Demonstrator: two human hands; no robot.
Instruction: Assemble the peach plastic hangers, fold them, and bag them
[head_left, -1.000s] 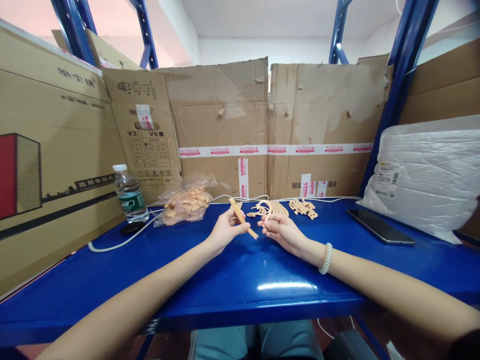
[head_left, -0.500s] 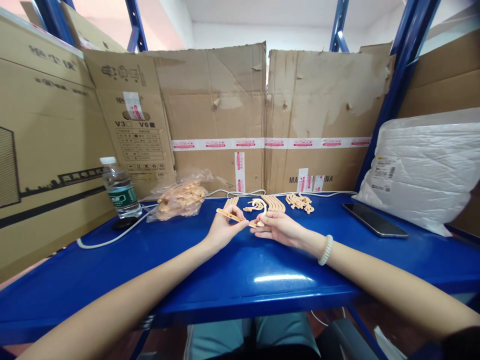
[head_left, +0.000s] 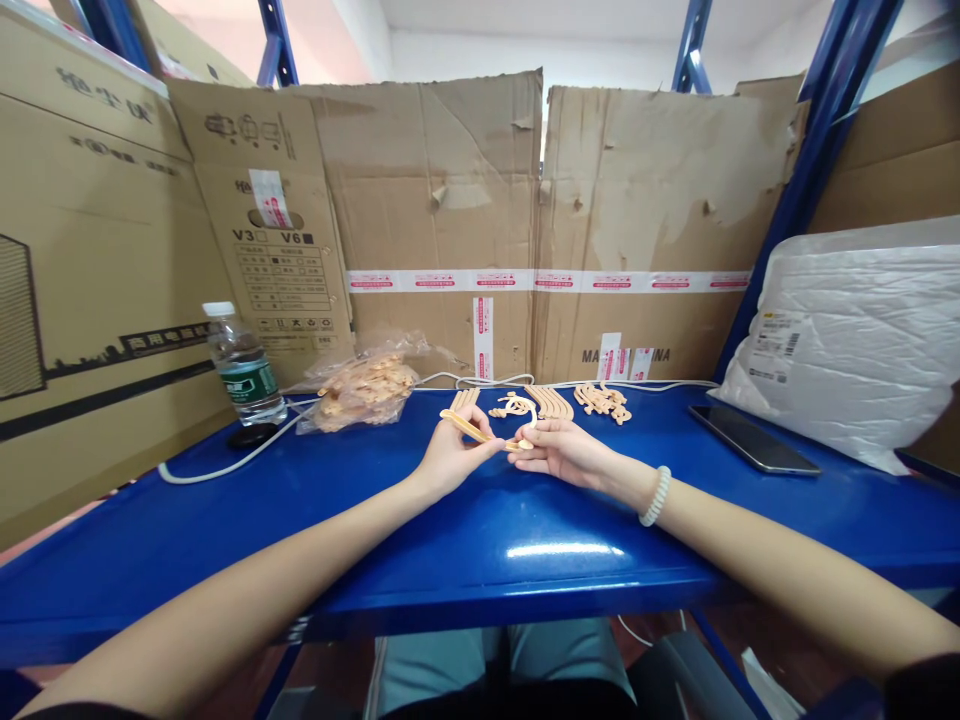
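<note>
My left hand (head_left: 455, 452) is closed on a flat, light-coloured wooden strip (head_left: 466, 425), whose far end points up and to the left. My right hand (head_left: 559, 450) pinches a pale curved wooden piece (head_left: 533, 412), hook-shaped at the top. The strip's lower end meets the curved piece between the fingertips; whether they are joined I cannot tell. Just behind my hands lie a row of straight strips (head_left: 466, 397), a row of curved strips (head_left: 550, 402), and a pile of small curled wooden pieces (head_left: 602, 401).
A clear plastic bag (head_left: 367, 392) of wooden pieces lies at the back left, beside a water bottle (head_left: 244, 370) and a white cable (head_left: 225, 474). A dark phone (head_left: 752, 440) and a white wrapped package (head_left: 847, 345) are at the right. Cardboard (head_left: 442, 230) walls the blue table (head_left: 360, 590).
The strip in my left hand has turned, so its slotted face shows less and its edge more. Both hands stay together in nearly the same place; the view has shifted slightly.
</note>
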